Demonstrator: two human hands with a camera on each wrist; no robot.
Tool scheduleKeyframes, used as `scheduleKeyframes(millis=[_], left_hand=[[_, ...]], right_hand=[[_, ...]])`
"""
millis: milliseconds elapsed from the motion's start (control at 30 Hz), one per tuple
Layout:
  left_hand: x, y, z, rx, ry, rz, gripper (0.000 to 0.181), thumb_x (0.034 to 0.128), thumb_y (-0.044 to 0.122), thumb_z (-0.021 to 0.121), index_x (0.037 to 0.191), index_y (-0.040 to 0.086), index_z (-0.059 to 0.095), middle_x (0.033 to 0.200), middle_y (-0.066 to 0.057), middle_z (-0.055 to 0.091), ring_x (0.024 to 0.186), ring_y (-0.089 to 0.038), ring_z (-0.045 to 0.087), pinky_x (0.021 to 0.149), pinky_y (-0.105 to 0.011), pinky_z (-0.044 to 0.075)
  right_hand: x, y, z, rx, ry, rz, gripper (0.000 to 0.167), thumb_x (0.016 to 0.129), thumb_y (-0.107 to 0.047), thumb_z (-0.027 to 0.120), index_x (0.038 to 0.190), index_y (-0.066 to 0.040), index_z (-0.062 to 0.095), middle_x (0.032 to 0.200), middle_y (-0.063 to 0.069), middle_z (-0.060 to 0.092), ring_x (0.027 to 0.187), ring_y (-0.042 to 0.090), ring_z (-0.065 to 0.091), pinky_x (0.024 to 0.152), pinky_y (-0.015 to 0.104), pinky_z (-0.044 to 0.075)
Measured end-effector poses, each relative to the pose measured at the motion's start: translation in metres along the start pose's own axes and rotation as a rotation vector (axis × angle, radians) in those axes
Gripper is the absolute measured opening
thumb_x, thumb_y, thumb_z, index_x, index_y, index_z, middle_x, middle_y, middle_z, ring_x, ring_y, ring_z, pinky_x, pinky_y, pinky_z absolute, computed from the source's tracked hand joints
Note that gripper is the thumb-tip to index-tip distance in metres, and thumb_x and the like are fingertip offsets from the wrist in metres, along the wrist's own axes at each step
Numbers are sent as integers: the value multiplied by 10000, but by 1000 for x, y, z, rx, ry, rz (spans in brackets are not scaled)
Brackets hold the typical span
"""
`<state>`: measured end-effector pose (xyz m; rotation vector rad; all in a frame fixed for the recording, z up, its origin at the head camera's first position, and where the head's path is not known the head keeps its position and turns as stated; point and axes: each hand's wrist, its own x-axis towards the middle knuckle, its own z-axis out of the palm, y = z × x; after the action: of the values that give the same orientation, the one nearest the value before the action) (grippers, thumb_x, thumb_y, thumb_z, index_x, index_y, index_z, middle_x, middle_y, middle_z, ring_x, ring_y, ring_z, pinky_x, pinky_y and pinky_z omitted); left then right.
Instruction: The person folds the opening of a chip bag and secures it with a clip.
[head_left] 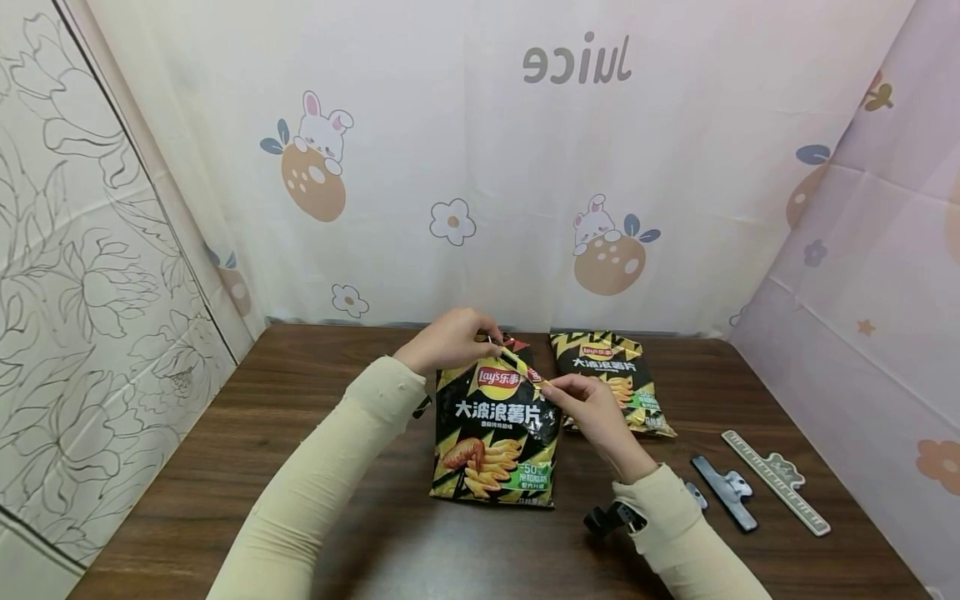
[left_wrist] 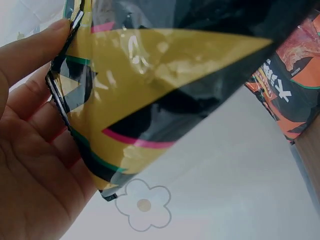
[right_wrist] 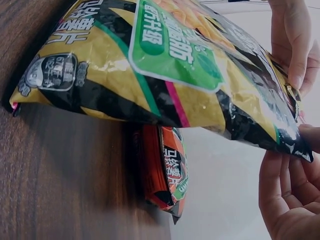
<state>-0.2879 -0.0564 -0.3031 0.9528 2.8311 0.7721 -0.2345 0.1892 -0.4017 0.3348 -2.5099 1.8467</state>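
Observation:
A black and gold bag of Lay's potato chips (head_left: 491,454) stands upright on the table, its printed front facing me. My left hand (head_left: 452,340) pinches the top edge near the middle between thumb and fingers. At the top right corner, my right hand (head_left: 596,415) grips the same edge with thumb and fingertips. The top seam between the hands slants and looks bent. Whether the seam is torn, I cannot tell. In the left wrist view the crimped edge (left_wrist: 62,102) runs between thumb and fingers. Both hands hold the edge in the right wrist view.
A second black and gold chip bag (head_left: 600,354) lies behind on the right. An orange chip bag (right_wrist: 165,167) stands behind the held one, mostly hidden from above. At right lie a long pale clip (head_left: 776,482), a grey-blue clip (head_left: 723,492) and another, partly hidden. A curtain backs the table.

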Motion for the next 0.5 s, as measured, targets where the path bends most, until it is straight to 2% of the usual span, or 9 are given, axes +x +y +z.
scheduleKeyframes(millis=[300, 500], left_hand=[[-1, 0, 1, -13, 15, 6, 160, 958, 182, 637, 1064, 132, 747, 1067, -24, 721, 927, -143, 655, 842, -346, 534], [-2, 0, 2, -26, 29, -2, 152, 956, 178, 641, 1048, 137, 754, 1047, -16, 722, 871, -119, 648, 807, -325, 532]], right_hand=[[-1, 4, -3, -53, 23, 25, 344, 929, -351, 676, 1052, -32, 721, 950, 10, 580, 836, 151, 491, 751, 371, 463], [-2, 5, -5, -77, 25, 35, 343, 922, -368, 682, 1043, -50, 723, 1000, 51, 544, 862, 179, 499, 776, 408, 471]])
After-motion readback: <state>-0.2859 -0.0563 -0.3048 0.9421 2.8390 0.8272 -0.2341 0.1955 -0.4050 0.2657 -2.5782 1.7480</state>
